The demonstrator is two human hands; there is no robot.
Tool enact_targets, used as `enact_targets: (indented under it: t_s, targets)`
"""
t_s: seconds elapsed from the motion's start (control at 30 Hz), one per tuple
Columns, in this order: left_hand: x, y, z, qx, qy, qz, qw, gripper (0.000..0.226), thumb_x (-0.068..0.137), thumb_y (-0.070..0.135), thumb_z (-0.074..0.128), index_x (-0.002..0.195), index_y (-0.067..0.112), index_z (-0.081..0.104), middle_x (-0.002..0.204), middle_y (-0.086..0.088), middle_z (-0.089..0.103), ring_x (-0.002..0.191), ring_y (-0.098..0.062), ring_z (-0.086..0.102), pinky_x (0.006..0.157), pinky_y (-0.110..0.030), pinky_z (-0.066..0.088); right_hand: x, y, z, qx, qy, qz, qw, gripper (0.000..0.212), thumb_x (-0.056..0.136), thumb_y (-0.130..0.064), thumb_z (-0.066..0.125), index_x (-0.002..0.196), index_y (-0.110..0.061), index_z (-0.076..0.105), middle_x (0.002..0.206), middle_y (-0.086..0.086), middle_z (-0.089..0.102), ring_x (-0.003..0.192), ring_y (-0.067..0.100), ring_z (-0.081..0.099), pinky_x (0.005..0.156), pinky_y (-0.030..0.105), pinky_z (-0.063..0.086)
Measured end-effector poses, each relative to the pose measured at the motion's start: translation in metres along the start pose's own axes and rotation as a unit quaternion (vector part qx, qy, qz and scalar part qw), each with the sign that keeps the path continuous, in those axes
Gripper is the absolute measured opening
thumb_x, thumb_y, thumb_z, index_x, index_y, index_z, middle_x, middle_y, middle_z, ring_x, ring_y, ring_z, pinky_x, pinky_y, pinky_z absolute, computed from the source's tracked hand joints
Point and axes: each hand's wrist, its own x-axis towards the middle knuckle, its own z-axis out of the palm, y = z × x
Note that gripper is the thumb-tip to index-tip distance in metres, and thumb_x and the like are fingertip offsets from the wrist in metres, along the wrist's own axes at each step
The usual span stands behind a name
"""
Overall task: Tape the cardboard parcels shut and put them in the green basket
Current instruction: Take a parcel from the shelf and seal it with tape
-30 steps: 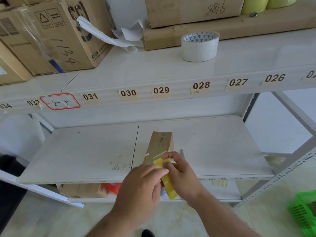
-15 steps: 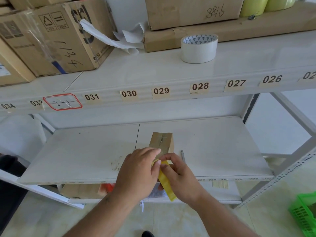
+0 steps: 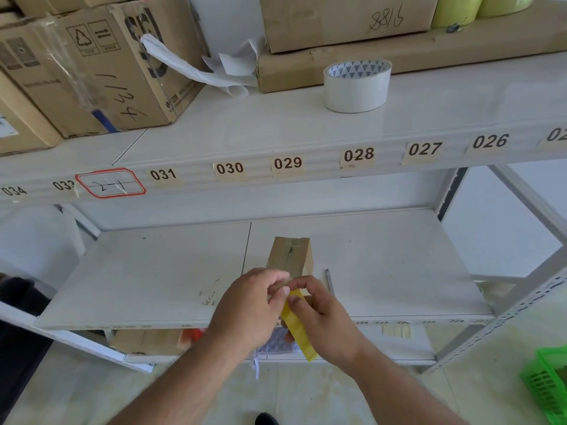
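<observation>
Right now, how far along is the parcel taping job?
Midway on this parcel. Tape already runs along the top of the small cardboard parcel on the lower shelf. Both hands, left and right, pinch the yellow tape at its near end. It still has to reach the green basket.

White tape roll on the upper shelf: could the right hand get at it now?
Probably not yet: the right hand is busy pinching the yellow tape. Otherwise the white tape roll stands unobstructed near the shelf's front edge.
</observation>
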Motion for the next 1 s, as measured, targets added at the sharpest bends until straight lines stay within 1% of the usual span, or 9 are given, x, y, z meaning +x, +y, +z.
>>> enact_targets:
  t_s: [0.27,0.37,0.53,0.6,0.67,0.77,0.83,0.93,1.0]
  targets:
    - [-0.002,0.002,0.003,-0.002,-0.004,-0.003,1.0,0.026,0.101,0.029,0.062,0.125,0.033,0.071,0.117,0.017,0.069,0.106,0.0,0.062,0.092,-0.022,0.051,-0.003,0.0,-0.002,-0.001,-0.007,0.005,1.0,0.014,0.111,-0.018,0.048,0.113,-0.019,0.062,0.09,0.005,0.075,0.07,0.019,0.071,0.062,0.025,0.055]
    - [-0.003,0.003,0.003,-0.008,0.001,-0.005,1.0,0.024,0.101,0.028,0.062,0.122,0.033,0.072,0.114,0.017,0.069,0.104,0.0,0.063,0.089,-0.019,0.051,-0.003,0.002,-0.002,-0.004,-0.007,0.005,1.0,0.014,0.111,-0.018,0.048,0.113,-0.02,0.061,0.092,0.009,0.075,0.071,0.021,0.071,0.063,0.025,0.056]
    - [-0.007,0.001,0.007,-0.006,0.024,-0.007,1.0,0.016,0.1,0.025,0.06,0.097,0.034,0.073,0.095,0.019,0.068,0.072,0.003,0.061,0.065,-0.022,0.048,-0.002,0.009,-0.001,-0.002,-0.011,0.01,1.0,0.013,0.11,-0.018,0.048,0.115,-0.023,0.059,0.098,0.024,0.071,0.073,0.025,0.071,0.064,0.029,0.057]
    - [-0.01,0.002,0.009,-0.001,0.044,0.0,0.999,0.015,0.099,0.023,0.059,0.093,0.032,0.07,0.096,0.018,0.067,0.08,0.001,0.061,0.07,-0.024,0.05,-0.002,0.009,0.0,-0.008,-0.015,0.009,1.0,0.013,0.111,-0.02,0.048,0.117,-0.025,0.057,0.099,0.024,0.071,0.076,0.026,0.074,0.065,0.032,0.058]
    - [-0.013,0.001,0.011,0.006,0.063,0.031,0.998,0.014,0.098,0.019,0.061,0.092,0.029,0.069,0.103,0.019,0.065,0.095,0.001,0.059,0.081,-0.024,0.049,0.0,0.012,0.0,-0.019,-0.01,0.006,1.0,0.015,0.11,-0.021,0.049,0.122,-0.03,0.052,0.099,0.025,0.071,0.081,0.031,0.077,0.069,0.044,0.062]
    - [-0.012,-0.001,0.009,0.061,0.073,0.091,0.991,0.012,0.098,0.019,0.062,0.089,0.024,0.068,0.1,0.017,0.057,0.096,-0.005,0.053,0.077,-0.023,0.042,0.003,0.017,-0.002,-0.034,0.008,0.008,0.999,0.027,0.11,-0.023,0.052,0.133,-0.032,0.041,0.099,0.02,0.074,0.085,0.032,0.077,0.077,0.052,0.061]
    - [-0.01,-0.002,0.006,0.07,0.053,0.096,0.992,0.014,0.101,0.022,0.057,0.091,0.026,0.066,0.092,0.014,0.053,0.087,-0.007,0.051,0.07,-0.025,0.038,0.003,0.017,-0.002,-0.047,0.005,0.008,0.999,0.033,0.11,-0.025,0.052,0.139,-0.029,0.039,0.101,0.015,0.075,0.091,0.03,0.076,0.08,0.051,0.062]
    - [-0.003,-0.01,0.0,0.06,0.0,0.116,0.991,0.017,0.104,0.026,0.046,0.094,0.029,0.059,0.093,0.012,0.052,0.079,-0.011,0.054,0.069,-0.035,0.048,0.0,0.015,-0.002,-0.025,-0.008,0.017,1.0,0.035,0.11,-0.02,0.051,0.144,-0.023,0.04,0.106,0.01,0.077,0.095,0.021,0.076,0.082,0.039,0.063]
    - [0.002,-0.016,-0.005,0.062,-0.036,0.135,0.988,0.014,0.103,0.03,0.041,0.095,0.03,0.053,0.094,0.012,0.054,0.079,-0.014,0.056,0.07,-0.04,0.051,-0.001,0.013,-0.001,0.0,-0.021,0.015,1.0,0.035,0.111,-0.016,0.05,0.144,-0.022,0.042,0.109,0.013,0.076,0.099,0.027,0.076,0.091,0.049,0.061]
